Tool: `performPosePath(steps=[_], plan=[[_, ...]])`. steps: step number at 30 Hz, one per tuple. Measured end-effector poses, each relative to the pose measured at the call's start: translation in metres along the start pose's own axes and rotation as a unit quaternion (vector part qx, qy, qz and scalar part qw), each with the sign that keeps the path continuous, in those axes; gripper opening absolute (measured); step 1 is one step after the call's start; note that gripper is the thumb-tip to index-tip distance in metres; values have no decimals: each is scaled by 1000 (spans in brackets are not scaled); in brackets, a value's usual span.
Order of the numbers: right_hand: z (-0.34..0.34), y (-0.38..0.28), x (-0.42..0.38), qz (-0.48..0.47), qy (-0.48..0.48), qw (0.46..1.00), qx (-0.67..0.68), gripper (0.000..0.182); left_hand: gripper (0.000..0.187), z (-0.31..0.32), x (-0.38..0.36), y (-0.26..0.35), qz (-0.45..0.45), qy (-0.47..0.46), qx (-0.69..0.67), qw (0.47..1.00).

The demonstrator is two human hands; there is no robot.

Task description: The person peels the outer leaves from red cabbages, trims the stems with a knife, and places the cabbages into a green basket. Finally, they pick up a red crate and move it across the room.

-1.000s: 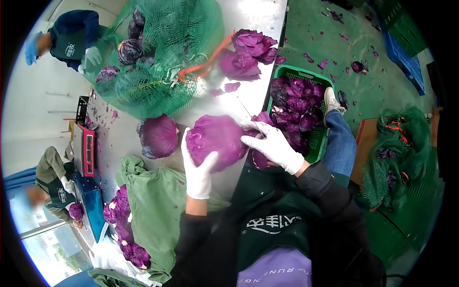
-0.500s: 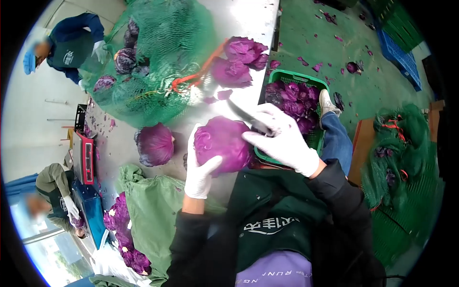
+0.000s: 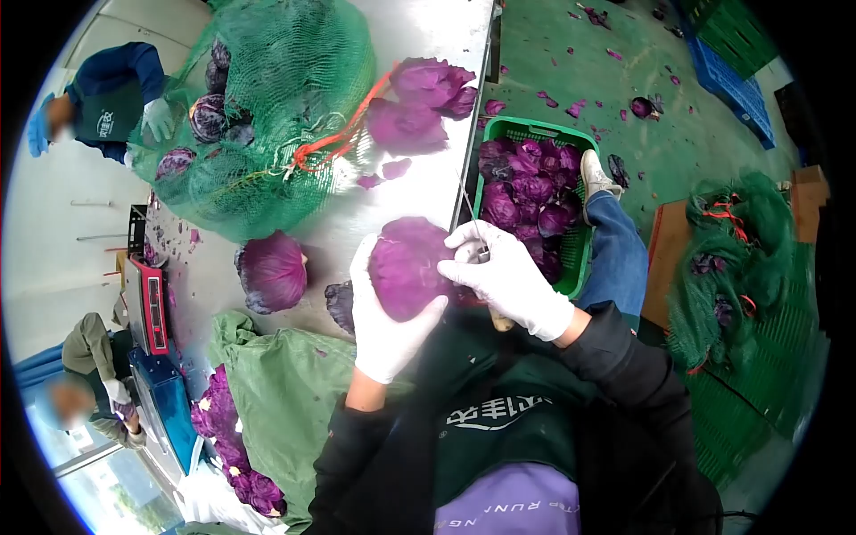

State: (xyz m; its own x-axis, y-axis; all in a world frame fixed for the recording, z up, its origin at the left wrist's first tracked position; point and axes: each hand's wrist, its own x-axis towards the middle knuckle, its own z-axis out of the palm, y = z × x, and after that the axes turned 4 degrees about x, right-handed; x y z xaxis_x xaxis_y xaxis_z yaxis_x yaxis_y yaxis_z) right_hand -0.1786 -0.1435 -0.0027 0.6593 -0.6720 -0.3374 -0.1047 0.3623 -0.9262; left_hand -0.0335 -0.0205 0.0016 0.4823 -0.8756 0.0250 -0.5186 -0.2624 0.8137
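Observation:
A peeled red cabbage (image 3: 408,267) rests in my gloved left hand (image 3: 390,332), whose fingers wrap its left and lower side. My gloved right hand (image 3: 515,281) is closed around a knife (image 3: 466,194), its thin blade seen nearly edge-on and pointing up and away. The thumb and fingertips of that hand touch the cabbage's right side. To the left, a whole red cabbage (image 3: 273,272) lies on the metal table (image 3: 343,209), and a dark outer leaf (image 3: 340,305) shows beside my left hand. Loose purple leaves (image 3: 408,125) lie farther up the table.
A green crate (image 3: 584,254) full of red cabbages stands right of the table. A green net bag (image 3: 294,98) with cabbages covers the table's far left. Green cloth (image 3: 285,383), a red scale (image 3: 152,303) and two co-workers are at left. Leaf scraps litter the floor (image 3: 553,53).
The knife has swung from slanting over the cabbage to pointing away, blade edge-on. My right fingers have come against the cabbage, and my left hand wraps farther under it.

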Motion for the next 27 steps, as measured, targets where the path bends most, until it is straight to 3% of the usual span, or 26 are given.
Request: performPosePath(steps=[6,9,11,14,17,19,23,25,27], plan=[[-12,-6,1,61,-73,983,159,8,102,2,-2,1,19,-17,26,999],[-17,-40,0,100,-86,950,281,11,102,2,-3,0,8,-29,28,999],[-28,-59,5,10,-109,945,309,16,102,0,-4,-3,16,-22,28,999],[-30,-74,11,-82,32,971,221,34,103,-2,-2,-4,13,-19,13,1000],[-26,-33,17,-178,11,983,-48,40,103,-2,0,4,13,-16,-9,1000],[-16,-26,5,-168,-5,969,-183,47,104,-1,-1,4,14,-17,-17,1000],[-2,-9,13,-176,-31,976,-129,48,105,-2,-4,1,15,-29,1,999],[-8,-14,17,-108,-77,984,-117,48,105,-1,-5,-3,36,-33,27,998],[-10,-20,16,-106,-80,985,-107,37,104,-1,-4,-4,46,-30,40,998]])
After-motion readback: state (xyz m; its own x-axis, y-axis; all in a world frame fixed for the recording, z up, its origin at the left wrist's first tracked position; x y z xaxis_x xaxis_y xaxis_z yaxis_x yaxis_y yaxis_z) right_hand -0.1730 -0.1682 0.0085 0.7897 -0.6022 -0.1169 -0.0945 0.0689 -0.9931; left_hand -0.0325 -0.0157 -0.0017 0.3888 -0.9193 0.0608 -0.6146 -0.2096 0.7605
